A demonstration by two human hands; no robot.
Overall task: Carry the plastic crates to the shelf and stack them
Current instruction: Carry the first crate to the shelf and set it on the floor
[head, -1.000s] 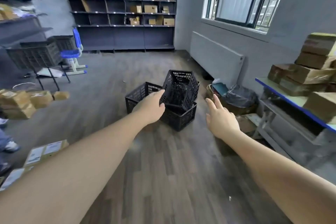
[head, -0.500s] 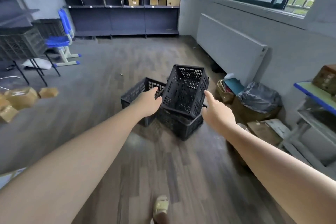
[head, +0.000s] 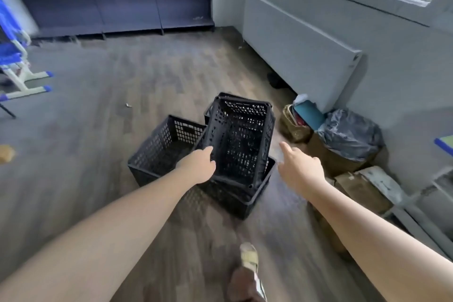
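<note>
Hands [head: 198, 167] reach crates [head: 239, 142] beside bagged bin [head: 350, 135].

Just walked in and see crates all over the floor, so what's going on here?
A person is reaching with both bare hands for a tilted black crate that leans on other crates on the floor. The left hand is at its near left edge; whether it has a grip is unclear. The right hand is open, apart from the crate. Nothing is lifted yet. The shelf stands at the far wall.

Black bin bag [head: 350, 133], blue chair [head: 14, 61]
</note>
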